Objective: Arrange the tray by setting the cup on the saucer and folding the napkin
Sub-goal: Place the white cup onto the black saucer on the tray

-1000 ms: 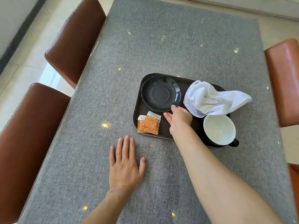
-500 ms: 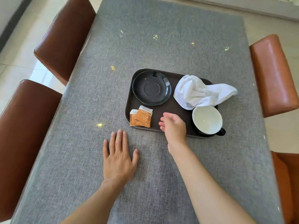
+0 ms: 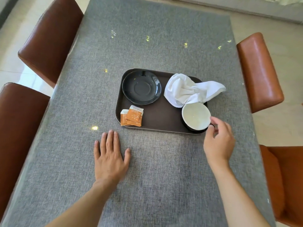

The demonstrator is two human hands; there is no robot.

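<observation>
While the left hand lies flat on the grey table, palm down, its four fingers are stretched forward and nearly together, with the thumb spread out to the side; it holds nothing and its fingertips stop just short of the tray. At the tray's near right corner, the right hand curls at the cup. Its thumb tip touches the cup's rim on the right side, and the forefinger bends round at the dark handle, so the fingers are partly closed in a loose pinch there; whether they grip the handle firmly cannot be told. The cup stands upright on the tray, white inside and dark outside, not on the saucer. That black saucer sits bare in the far left part of the tray. Between saucer and cup, a white napkin lies crumpled in the far right corner, one end trailing over the tray's edge, its near fold touching the cup's rim. Two orange packets overlap at the near left corner.
</observation>
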